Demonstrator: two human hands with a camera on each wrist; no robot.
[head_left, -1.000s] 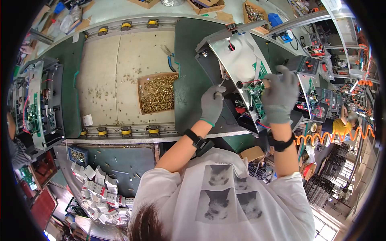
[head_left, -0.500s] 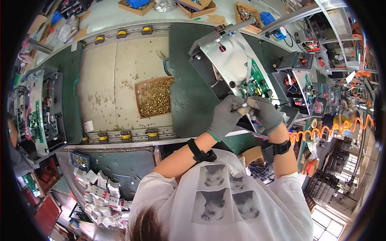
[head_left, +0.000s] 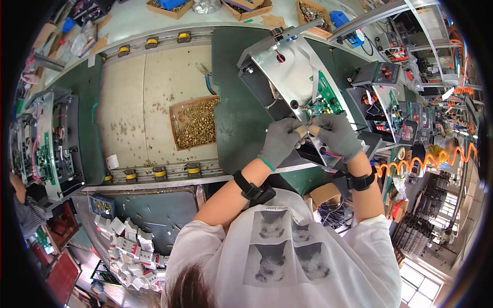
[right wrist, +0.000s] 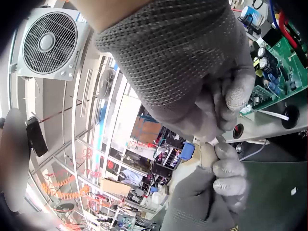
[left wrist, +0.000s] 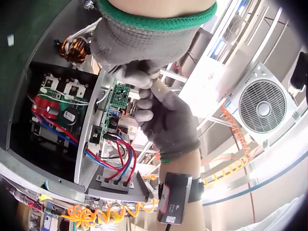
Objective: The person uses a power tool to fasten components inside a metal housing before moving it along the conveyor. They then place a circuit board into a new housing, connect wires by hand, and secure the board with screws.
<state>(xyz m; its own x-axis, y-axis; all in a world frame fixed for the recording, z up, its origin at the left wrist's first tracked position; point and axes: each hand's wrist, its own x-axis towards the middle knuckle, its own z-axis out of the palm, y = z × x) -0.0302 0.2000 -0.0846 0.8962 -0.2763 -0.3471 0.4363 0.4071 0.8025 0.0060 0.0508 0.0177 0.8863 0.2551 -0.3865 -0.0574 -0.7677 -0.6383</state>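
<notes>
Both hands wear grey gloves and meet at the fingertips, over the near end of an opened metal equipment chassis [head_left: 292,72]. My left hand [head_left: 280,141] has its fingers curled, the thumb toward the right hand. My right hand [head_left: 339,137] pinches opposite it, beside a green circuit board [head_left: 327,97] on the metal plate. Between the fingertips a small white piece [right wrist: 215,141] shows in the right wrist view, mostly hidden by the gloves. Red and blue wires [left wrist: 126,161] run from the chassis below the hands in the left wrist view.
A cardboard box of brass screws [head_left: 195,123] lies left of the chassis, with pliers [head_left: 206,78] behind it and loose screws around. Another opened unit [head_left: 382,102] stands to the right. White breakers [head_left: 131,251] are heaped at lower left. An orange coiled hose [head_left: 426,161] hangs at right.
The right hand came down from above the circuit board and the left hand moved right, so their fingertips met. Over the last half second they shifted only slightly, still together.
</notes>
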